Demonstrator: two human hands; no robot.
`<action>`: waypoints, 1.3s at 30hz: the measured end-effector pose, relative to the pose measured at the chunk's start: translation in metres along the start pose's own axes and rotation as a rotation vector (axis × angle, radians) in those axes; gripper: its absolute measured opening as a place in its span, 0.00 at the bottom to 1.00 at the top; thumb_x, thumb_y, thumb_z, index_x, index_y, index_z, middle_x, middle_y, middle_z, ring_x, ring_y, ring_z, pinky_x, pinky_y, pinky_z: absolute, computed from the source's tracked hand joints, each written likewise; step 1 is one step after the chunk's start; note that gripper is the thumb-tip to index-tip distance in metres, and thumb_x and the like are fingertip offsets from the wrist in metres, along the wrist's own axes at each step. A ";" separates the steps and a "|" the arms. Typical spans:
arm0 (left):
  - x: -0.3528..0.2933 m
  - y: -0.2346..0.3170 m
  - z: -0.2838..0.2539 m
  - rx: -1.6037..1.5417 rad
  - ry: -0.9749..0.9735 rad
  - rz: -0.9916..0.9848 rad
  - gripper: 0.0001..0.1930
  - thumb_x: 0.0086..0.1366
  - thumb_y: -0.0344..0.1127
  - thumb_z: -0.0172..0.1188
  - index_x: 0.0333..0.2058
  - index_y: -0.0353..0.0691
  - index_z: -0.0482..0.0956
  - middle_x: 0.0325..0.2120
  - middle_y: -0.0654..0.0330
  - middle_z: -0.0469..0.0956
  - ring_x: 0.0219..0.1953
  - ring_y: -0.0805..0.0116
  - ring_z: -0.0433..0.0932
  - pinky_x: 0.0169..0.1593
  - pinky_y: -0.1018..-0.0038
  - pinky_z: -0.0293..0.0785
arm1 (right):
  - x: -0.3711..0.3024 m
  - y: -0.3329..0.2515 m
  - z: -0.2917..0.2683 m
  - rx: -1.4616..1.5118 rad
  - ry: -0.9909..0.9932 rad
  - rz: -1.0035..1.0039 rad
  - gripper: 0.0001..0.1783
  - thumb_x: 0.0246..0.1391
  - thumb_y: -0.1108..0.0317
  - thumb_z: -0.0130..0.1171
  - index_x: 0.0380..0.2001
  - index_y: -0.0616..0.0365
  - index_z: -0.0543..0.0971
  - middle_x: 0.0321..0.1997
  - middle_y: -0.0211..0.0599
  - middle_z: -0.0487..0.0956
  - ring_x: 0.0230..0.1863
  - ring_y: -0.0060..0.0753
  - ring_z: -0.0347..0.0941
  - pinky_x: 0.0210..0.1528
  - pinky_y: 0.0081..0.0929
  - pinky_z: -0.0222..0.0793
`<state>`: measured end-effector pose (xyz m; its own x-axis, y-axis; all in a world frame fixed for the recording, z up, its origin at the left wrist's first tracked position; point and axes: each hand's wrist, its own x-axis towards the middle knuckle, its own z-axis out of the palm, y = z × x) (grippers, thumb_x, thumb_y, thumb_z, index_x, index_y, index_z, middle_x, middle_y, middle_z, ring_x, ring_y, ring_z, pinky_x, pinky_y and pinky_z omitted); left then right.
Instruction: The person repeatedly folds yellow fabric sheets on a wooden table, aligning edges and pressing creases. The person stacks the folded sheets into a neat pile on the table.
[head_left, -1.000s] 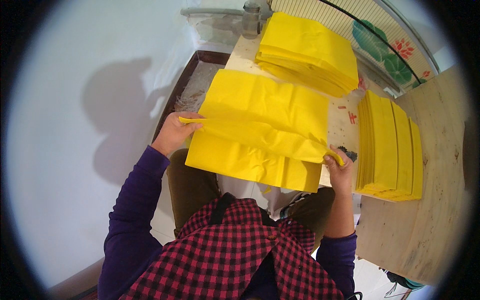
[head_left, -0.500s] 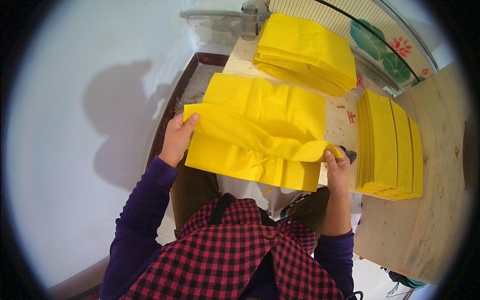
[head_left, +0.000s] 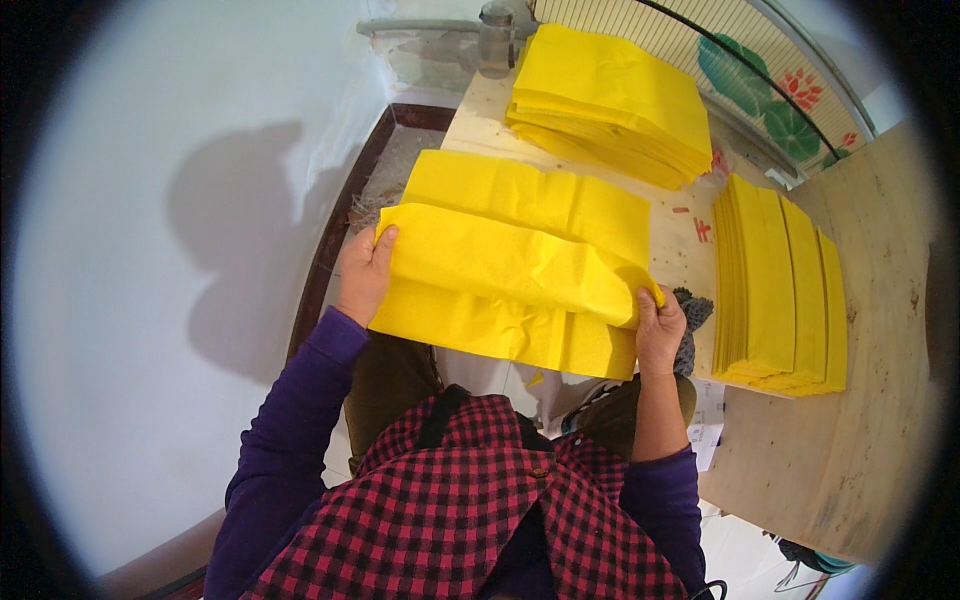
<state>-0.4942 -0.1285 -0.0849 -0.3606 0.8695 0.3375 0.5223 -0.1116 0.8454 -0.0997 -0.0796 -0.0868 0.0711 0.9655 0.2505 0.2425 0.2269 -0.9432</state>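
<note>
A yellow band of cloth [head_left: 490,252], folded and felt-like, stretches between my two hands. My left hand [head_left: 364,274] pinches its left end, thumb on top. At the other end, my right hand [head_left: 660,332] grips the corner between thumb and fingers. Beneath the band lies a wider, creased yellow cloth sheet [head_left: 530,185] whose near part hangs over the table's front edge, above my lap. Whether band and sheet are one piece, I cannot tell.
Behind is a thick stack of yellow sheets [head_left: 610,85] on the wooden table [head_left: 682,255]. Narrow folded yellow cloths [head_left: 765,290] stand in a row at right, beside a wooden board [head_left: 885,340]. Grey knitted fabric [head_left: 692,318] lies by my right hand; a clear jug [head_left: 496,42] stands far back.
The band has turned flatter and shows a broader face. My right hand has moved slightly left and down, my left slightly right, uncovering more of the grey knitted fabric.
</note>
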 end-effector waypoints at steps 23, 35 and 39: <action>-0.020 0.004 -0.004 -0.210 0.126 -0.127 0.20 0.72 0.46 0.51 0.36 0.30 0.78 0.27 0.64 0.78 0.30 0.76 0.72 0.36 0.76 0.70 | -0.012 -0.003 -0.002 -0.113 0.031 -0.042 0.10 0.62 0.67 0.58 0.39 0.64 0.78 0.33 0.29 0.78 0.35 0.19 0.69 0.41 0.19 0.66; -0.018 -0.008 -0.010 0.149 0.064 0.040 0.20 0.71 0.43 0.52 0.27 0.29 0.72 0.20 0.43 0.69 0.22 0.49 0.67 0.29 0.64 0.65 | -0.010 0.019 -0.008 -0.295 0.004 -0.088 0.09 0.60 0.65 0.61 0.38 0.60 0.78 0.35 0.39 0.79 0.36 0.32 0.75 0.41 0.27 0.70; -0.017 -0.004 -0.015 0.156 0.051 0.050 0.20 0.70 0.42 0.53 0.26 0.28 0.71 0.20 0.43 0.68 0.23 0.47 0.68 0.29 0.62 0.64 | -0.011 0.018 -0.008 -0.240 -0.028 -0.073 0.09 0.59 0.66 0.61 0.37 0.61 0.79 0.36 0.39 0.79 0.37 0.31 0.74 0.41 0.27 0.69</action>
<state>-0.5023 -0.1503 -0.0880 -0.3674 0.8389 0.4015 0.6531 -0.0747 0.7536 -0.0883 -0.0870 -0.1043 0.0191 0.9515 0.3072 0.4693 0.2628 -0.8430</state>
